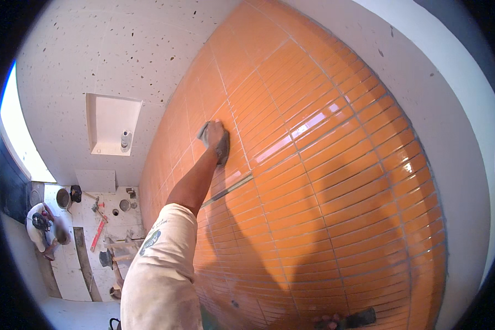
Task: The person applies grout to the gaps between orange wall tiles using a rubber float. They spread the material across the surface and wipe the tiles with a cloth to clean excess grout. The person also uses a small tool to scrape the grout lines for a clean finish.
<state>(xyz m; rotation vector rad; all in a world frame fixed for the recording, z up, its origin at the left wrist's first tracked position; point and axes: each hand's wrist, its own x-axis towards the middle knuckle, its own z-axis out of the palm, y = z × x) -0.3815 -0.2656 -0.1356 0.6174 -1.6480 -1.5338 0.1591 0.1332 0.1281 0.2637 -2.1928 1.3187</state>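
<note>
My left hand [216,130] is wrapped round a grey cloth or pad [223,148] pressed against the orange tiled wall [346,181], near its upper middle. The forearm, in a cream sleeve, reaches up to it from the lower edge. The wall's tiles are long narrow strips with grey joints; below the hand one joint shows as a wide grey-green band [231,188]. At the bottom right my right hand [327,322], partly cut off by the picture's edge, grips a dark flat tool [360,318] close to the tiles.
At left, a white speckled wall holds a recessed niche [102,124] with a bottle [125,142]. Below, a crouching person [38,231] is among buckets [63,198], a red straight bar [98,236] and other tools on pale floor tiles. A white ledge [467,165] runs along the right.
</note>
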